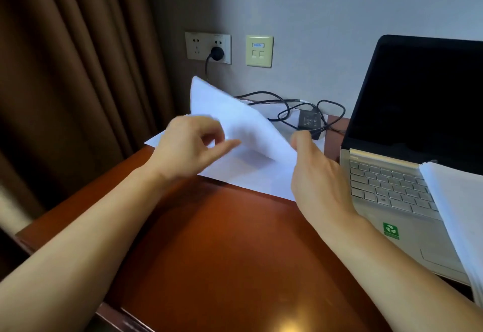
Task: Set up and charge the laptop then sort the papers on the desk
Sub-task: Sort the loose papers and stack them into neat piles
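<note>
Left of the laptop (392,188), my right hand (317,177) pinches the light, floppy sheet (235,117) at its edge; left hand (188,146): cannot tell.

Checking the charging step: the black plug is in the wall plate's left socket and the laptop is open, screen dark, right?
Not quite: the head view shows the black plug in the right socket of the wall plate; the laptop is open, screen dark.

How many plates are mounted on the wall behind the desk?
2: a power socket plate with a black plug in it, near the curtain, and a cream plate to its right. The laptop screen may hide others.
</note>
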Available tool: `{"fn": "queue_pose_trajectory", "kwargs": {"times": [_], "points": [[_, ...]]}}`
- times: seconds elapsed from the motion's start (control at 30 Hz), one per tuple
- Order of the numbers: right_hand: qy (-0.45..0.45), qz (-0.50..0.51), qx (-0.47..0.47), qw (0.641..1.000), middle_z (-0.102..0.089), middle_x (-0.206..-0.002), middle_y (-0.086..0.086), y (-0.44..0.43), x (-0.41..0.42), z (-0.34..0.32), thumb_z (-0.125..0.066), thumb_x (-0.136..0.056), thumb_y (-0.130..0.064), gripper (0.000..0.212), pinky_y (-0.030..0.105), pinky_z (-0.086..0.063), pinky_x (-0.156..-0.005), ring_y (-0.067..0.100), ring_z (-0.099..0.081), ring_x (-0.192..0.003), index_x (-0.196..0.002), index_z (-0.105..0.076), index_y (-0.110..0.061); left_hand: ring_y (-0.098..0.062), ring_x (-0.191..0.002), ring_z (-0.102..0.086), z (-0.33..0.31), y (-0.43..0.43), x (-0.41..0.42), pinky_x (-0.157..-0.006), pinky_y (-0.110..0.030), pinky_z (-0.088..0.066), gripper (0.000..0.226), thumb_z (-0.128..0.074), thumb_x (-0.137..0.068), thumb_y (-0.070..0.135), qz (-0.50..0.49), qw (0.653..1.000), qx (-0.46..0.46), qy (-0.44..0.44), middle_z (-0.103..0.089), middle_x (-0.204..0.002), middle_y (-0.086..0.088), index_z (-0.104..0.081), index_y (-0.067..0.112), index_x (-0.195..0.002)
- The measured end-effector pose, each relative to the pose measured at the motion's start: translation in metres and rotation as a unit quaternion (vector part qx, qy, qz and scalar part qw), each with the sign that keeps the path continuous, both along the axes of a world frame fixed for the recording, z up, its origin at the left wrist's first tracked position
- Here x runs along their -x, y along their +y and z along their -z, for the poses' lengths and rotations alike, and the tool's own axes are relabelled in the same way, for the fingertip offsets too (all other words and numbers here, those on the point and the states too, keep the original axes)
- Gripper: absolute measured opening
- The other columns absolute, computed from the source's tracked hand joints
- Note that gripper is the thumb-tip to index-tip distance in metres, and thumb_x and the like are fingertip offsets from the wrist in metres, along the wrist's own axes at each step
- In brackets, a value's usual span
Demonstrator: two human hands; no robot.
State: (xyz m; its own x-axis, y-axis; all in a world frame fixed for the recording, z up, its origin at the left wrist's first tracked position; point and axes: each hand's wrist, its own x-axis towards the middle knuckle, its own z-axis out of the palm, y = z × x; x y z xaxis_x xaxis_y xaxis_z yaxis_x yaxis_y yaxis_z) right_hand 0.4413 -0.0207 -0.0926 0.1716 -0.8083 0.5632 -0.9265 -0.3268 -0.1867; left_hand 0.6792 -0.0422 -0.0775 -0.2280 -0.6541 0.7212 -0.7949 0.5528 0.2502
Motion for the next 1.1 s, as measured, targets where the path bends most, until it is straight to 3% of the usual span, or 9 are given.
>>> {"fn": "queue_pose_trajectory", "kwargs": {"times": [0.1,0.17,0.27,0.37,0.5,0.6,0.73,0.9,1.1], "points": [[-0.027,-0.055,0.003,0.998,-0.055,-0.118,0.011,0.003,-0.001,0.0,-0.038,-0.078,0.015,0.048,0.035,-0.026,-0.05,0.037,-0.041,-0.056,-0.114,-0.04,-0.016,-0.001,-0.087,-0.062,0.006,-0.004,0.0,-0.077,-0.026,-0.047,0.045,-0.068,-0.072,0.074,0.039,0.972,-0.216,-0.081,-0.069,-0.093,0.02,-0.077,0.032,-0.088],[-0.003,-0.092,0.021,0.996,-0.052,-0.128,0.009,0.003,-0.003,0.002,-0.041,-0.071,0.016,0.055,0.031,-0.022,-0.048,0.033,-0.034,-0.053,-0.112,-0.038,-0.02,0.009,-0.117,-0.049,0.011,-0.007,0.001,-0.1,-0.021,-0.038,0.06,-0.073,-0.071,0.075,0.038,0.943,-0.297,-0.147,-0.056,-0.124,0.03,-0.073,0.038,-0.118],[0.042,-0.105,0.019,0.993,-0.055,-0.13,0.006,-0.002,-0.001,0.008,-0.044,-0.066,0.015,0.048,0.028,-0.024,-0.049,0.029,-0.033,-0.059,-0.102,-0.055,-0.015,0.004,-0.126,-0.05,0.012,-0.009,0.005,-0.108,-0.024,-0.038,0.07,-0.068,-0.072,0.079,0.032,0.93,-0.324,-0.167,-0.059,-0.135,0.026,-0.067,0.039,-0.129],[0.039,-0.107,0.002,0.993,-0.06,-0.123,0.004,-0.008,0.002,0.014,-0.048,-0.068,0.015,0.044,0.029,-0.031,-0.049,0.033,-0.048,-0.061,-0.097,-0.063,-0.013,-0.009,-0.115,-0.062,0.011,-0.008,0.008,-0.102,-0.033,-0.048,0.071,-0.047,-0.069,0.081,0.011,0.936,-0.294,-0.195,-0.07,-0.123,0.016,-0.067,0.043,-0.126],[0.039,-0.11,-0.011,0.993,-0.07,-0.105,0.0,-0.006,0.003,0.014,-0.061,-0.073,0.01,0.042,0.032,-0.044,-0.053,0.032,-0.065,-0.072,-0.103,-0.072,-0.016,-0.012,-0.108,-0.064,0.007,-0.002,0.013,-0.094,-0.028,-0.048,0.059,-0.05,-0.072,0.049,0.009,0.938,-0.276,-0.209,-0.072,-0.119,0.012,-0.065,0.043,-0.129],[0.041,-0.121,-0.033,0.991,-0.07,-0.106,-0.006,-0.001,0.002,0.011,-0.053,-0.092,-0.02,0.024,0.034,-0.051,-0.065,0.023,-0.066,-0.091,-0.108,-0.071,-0.022,-0.014,-0.097,-0.064,0.004,0.001,0.013,-0.087,-0.031,-0.05,0.054,-0.053,-0.076,0.032,0.014,0.941,-0.276,-0.193,-0.074,-0.11,0.01,-0.065,0.039,-0.128],[0.093,-0.106,-0.099,0.985,-0.063,-0.113,-0.011,0.002,-0.002,0.006,-0.043,-0.094,-0.055,0.04,0.034,-0.049,-0.075,0.016,-0.059,-0.105,-0.117,-0.064,-0.029,-0.014,-0.096,-0.065,0.005,0.001,0.012,-0.085,-0.032,-0.052,0.045,-0.051,-0.078,0.034,0.017,0.956,-0.242,-0.167,-0.073,-0.109,0.014,-0.067,0.035,-0.121],[0.098,-0.081,-0.074,0.989,-0.059,-0.093,-0.005,0.0,-0.001,0.006,-0.039,-0.102,-0.036,0.027,0.032,-0.043,-0.066,0.022,-0.061,-0.091,-0.096,-0.061,-0.021,-0.018,-0.096,-0.068,0.012,-0.007,0.008,-0.08,-0.037,-0.054,0.024,-0.056,-0.097,0.03,0.013,0.979,-0.132,-0.155,-0.076,-0.11,0.011,-0.076,0.029,-0.112],[0.038,0.004,-0.046,0.998,-0.048,-0.069,-0.002,-0.007,0.005,0.008,-0.051,-0.101,-0.033,0.035,0.032,-0.029,-0.058,0.033,-0.051,-0.068,-0.07,-0.042,-0.017,-0.024,-0.091,-0.054,-0.001,-0.007,0.002,-0.083,-0.037,-0.044,0.027,-0.072,-0.087,0.033,-0.034,0.991,0.098,-0.087,-0.065,-0.101,-0.003,-0.076,0.019,-0.109]]}}
